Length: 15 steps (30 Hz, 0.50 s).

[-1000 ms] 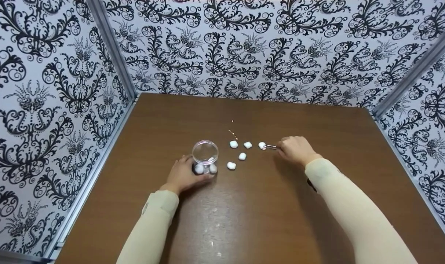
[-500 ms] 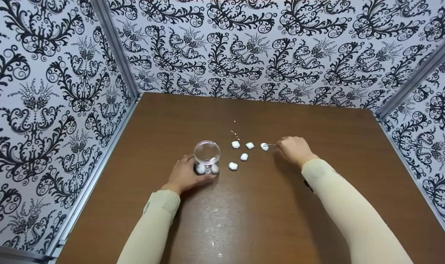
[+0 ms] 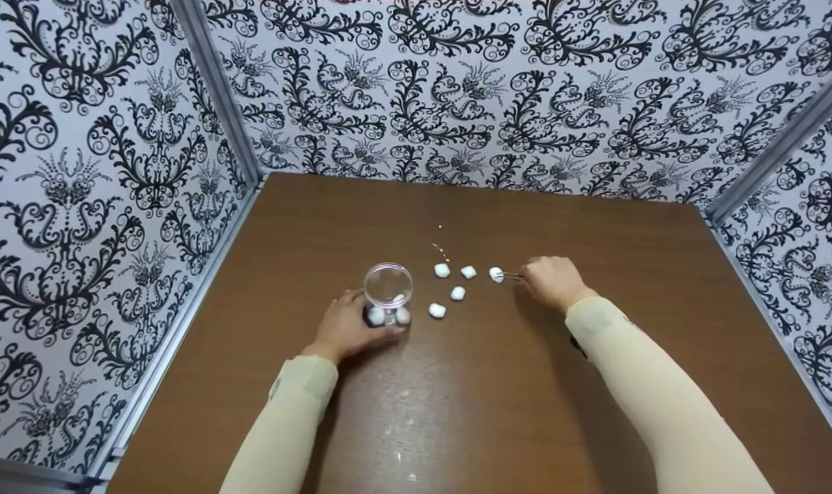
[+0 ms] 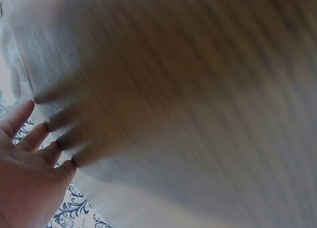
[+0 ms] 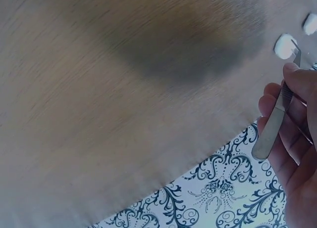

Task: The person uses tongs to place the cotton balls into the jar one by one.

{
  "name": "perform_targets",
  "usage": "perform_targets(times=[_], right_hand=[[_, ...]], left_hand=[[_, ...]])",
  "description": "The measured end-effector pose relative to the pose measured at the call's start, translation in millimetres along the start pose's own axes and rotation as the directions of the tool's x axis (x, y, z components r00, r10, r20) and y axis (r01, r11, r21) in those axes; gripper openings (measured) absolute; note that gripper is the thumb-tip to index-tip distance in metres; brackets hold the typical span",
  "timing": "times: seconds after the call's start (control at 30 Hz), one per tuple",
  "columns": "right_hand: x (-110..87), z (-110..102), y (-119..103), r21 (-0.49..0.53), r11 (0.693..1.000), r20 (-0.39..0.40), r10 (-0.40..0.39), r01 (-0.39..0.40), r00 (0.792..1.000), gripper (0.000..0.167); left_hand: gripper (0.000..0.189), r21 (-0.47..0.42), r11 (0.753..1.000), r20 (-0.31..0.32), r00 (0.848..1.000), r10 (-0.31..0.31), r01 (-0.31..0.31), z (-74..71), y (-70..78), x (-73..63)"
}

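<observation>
My left hand [image 3: 347, 326] holds a clear round jar [image 3: 366, 288] from its left side, thumb along the front. Several white cotton balls [image 3: 376, 315] show through its wall. In the left wrist view, the fingertips [image 4: 59, 144] sit low at the tabletop. My right hand [image 3: 554, 281] grips metal tweezers [image 5: 271, 131] between thumb and fingers, their handle end angled back across the palm. At the tweezers' tips is a white cotton ball [image 3: 496, 274], the rightmost of those outside the jar. The tips overlap its near side in the right wrist view.
Several more cotton balls lie loose on the brown table [image 3: 457, 412] between the hands, among them a cotton ball [image 3: 468, 272] left of the tweezers. Tiny pale specks [image 3: 441, 252] lie behind them. Patterned wall panels [image 3: 457, 103] close off the back and sides.
The tweezers' tips shift slightly on the rightmost cotton ball, which stays nearly in place. The left hand and jar keep still; the whole head view slides slightly.
</observation>
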State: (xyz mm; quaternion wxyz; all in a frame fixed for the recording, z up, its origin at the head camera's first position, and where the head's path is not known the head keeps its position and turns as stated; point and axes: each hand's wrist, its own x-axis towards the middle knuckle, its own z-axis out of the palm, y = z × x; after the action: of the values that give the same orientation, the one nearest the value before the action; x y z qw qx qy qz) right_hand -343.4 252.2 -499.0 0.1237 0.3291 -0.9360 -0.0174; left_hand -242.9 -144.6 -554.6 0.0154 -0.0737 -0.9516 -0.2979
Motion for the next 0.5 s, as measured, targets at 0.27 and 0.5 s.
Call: perform_targets(times=[0.27,0.5], right_hand=[[1.9,5.1,1.5,-0.003,1.0,-0.007,-0.005,0.005,1.0,0.008],[3.8,7.0,0.4,-0.049,0.999,-0.043,0.001,-0.003,0.999,0.015]], left_hand=[[0.098,0.003,1.0,0.005,1.0,-0.013,0.013,-0.6,1.0,-0.2],[0.096,-0.004,1.0,0.002,1.0,0.003,-0.003,-1.8,2.3,-2.0]])
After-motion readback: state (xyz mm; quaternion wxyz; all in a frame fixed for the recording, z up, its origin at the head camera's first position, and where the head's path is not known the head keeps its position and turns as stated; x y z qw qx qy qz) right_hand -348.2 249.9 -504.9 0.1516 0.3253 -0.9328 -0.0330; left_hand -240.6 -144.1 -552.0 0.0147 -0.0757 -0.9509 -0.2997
